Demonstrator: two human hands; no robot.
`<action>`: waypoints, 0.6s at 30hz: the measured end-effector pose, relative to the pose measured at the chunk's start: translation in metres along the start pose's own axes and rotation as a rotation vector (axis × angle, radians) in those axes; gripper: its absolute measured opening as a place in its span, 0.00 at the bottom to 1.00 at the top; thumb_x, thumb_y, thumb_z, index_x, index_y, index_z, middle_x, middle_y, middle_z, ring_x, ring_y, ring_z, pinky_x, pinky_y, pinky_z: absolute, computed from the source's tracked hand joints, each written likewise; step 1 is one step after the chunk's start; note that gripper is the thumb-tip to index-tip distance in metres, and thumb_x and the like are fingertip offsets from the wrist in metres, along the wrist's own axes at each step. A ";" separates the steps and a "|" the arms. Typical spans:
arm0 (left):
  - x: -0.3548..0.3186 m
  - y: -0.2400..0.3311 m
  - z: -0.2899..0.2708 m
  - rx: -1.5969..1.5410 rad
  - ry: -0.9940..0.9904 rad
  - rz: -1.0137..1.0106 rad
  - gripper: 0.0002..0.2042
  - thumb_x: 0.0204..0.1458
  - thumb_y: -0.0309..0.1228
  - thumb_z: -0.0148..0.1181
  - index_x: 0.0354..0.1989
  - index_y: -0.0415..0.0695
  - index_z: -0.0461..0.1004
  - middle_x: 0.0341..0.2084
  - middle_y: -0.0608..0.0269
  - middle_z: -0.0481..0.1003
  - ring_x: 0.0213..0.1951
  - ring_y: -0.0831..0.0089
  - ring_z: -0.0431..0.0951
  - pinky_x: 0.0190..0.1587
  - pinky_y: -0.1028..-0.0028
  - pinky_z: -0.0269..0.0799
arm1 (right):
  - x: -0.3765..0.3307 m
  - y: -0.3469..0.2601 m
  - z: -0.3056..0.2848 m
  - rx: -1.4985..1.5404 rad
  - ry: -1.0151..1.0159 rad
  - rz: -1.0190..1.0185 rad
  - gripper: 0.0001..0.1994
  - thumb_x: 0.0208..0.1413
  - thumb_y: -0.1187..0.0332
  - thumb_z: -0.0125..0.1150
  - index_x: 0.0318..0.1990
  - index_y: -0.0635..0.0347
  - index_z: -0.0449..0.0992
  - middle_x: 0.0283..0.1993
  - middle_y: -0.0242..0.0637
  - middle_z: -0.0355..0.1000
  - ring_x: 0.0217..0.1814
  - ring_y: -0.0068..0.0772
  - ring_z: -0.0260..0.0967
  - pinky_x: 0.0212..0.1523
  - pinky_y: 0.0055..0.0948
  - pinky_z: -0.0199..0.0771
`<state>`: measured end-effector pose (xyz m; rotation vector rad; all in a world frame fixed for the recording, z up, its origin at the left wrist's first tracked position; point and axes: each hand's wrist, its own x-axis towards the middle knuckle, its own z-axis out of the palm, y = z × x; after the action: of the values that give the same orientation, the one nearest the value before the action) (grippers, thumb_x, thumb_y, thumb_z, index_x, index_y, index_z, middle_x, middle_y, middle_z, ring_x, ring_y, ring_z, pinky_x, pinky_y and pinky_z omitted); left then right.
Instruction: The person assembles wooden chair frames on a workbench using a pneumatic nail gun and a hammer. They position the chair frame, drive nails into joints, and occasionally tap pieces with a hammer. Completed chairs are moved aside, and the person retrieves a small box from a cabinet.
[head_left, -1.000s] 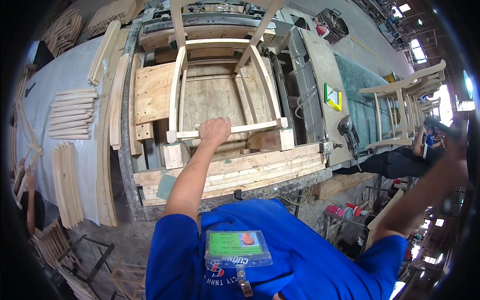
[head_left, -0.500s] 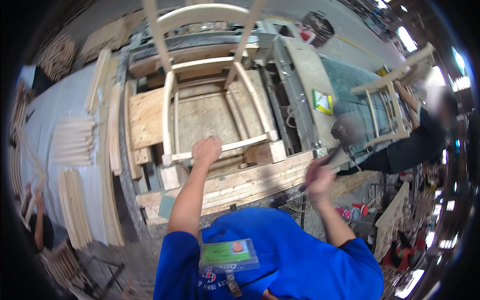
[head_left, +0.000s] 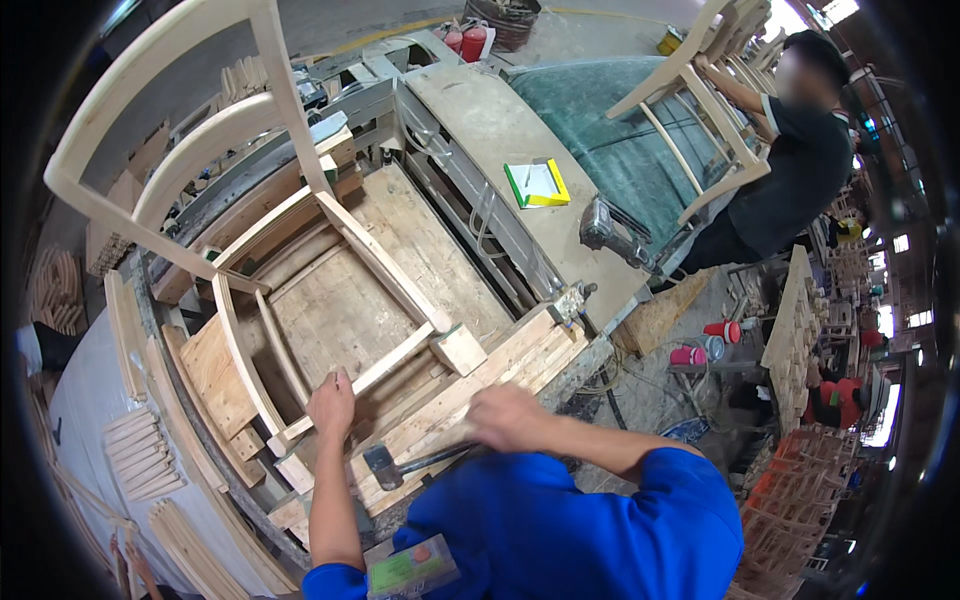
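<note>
A bare wooden chair frame (head_left: 382,362), seatless and with a curved back, stands tilted away from me on the workbench. My left hand (head_left: 332,404) is closed on its front rail near the left corner. A mallet with a dark head (head_left: 383,467) lies on the near edge of the bench, its handle pointing right. My right hand (head_left: 508,416) is just above the handle's end, apart from it as far as I can see. Its fingers are curled and slightly blurred; their inner side is hidden.
Wooden strips (head_left: 140,455) lie stacked on the left table. Beyond the bench's right side are a nail gun (head_left: 612,228) and a green-and-yellow box (head_left: 537,184). A co-worker (head_left: 790,170) in dark clothes handles another chair frame (head_left: 690,130) at the right.
The mallet has gone from my right hand, raised at the right, to the bench edge. My right hand has come inward to the left. My view has turned rightward; the left hand stays on the rail.
</note>
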<state>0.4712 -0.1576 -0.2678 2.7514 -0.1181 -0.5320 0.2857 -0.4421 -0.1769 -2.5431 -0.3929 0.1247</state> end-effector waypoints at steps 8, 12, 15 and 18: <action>0.021 0.002 0.020 -0.105 -0.050 -0.072 0.18 0.64 0.45 0.49 0.46 0.47 0.81 0.35 0.45 0.82 0.40 0.43 0.82 0.46 0.50 0.75 | -0.044 0.298 -0.172 -0.613 0.155 0.885 0.37 0.57 0.66 0.63 0.72 0.67 0.55 0.57 0.60 0.69 0.59 0.64 0.69 0.60 0.50 0.70; 0.022 0.014 0.020 -0.274 -0.062 -0.103 0.15 0.62 0.41 0.53 0.46 0.46 0.81 0.35 0.48 0.82 0.40 0.47 0.83 0.45 0.54 0.76 | -0.040 0.355 -0.161 -0.483 0.039 0.766 0.39 0.59 0.65 0.62 0.74 0.67 0.50 0.61 0.63 0.68 0.61 0.64 0.69 0.61 0.54 0.69; 0.022 0.026 0.014 -0.425 -0.047 -0.121 0.13 0.61 0.37 0.57 0.46 0.41 0.81 0.34 0.45 0.82 0.39 0.49 0.83 0.43 0.59 0.77 | -0.040 0.352 -0.166 -0.518 0.015 0.707 0.36 0.62 0.63 0.60 0.73 0.67 0.52 0.60 0.65 0.69 0.58 0.65 0.71 0.58 0.56 0.71; 0.017 0.026 0.009 -0.508 0.057 -0.088 0.13 0.60 0.33 0.60 0.46 0.36 0.80 0.35 0.44 0.82 0.40 0.52 0.84 0.44 0.62 0.77 | -0.031 0.314 -0.199 -0.541 -0.122 0.825 0.31 0.65 0.60 0.57 0.69 0.67 0.59 0.54 0.66 0.73 0.53 0.68 0.73 0.54 0.58 0.73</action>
<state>0.4827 -0.1869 -0.2730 2.2782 0.1364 -0.4330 0.3688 -0.8059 -0.1803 -3.0729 0.6978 0.5403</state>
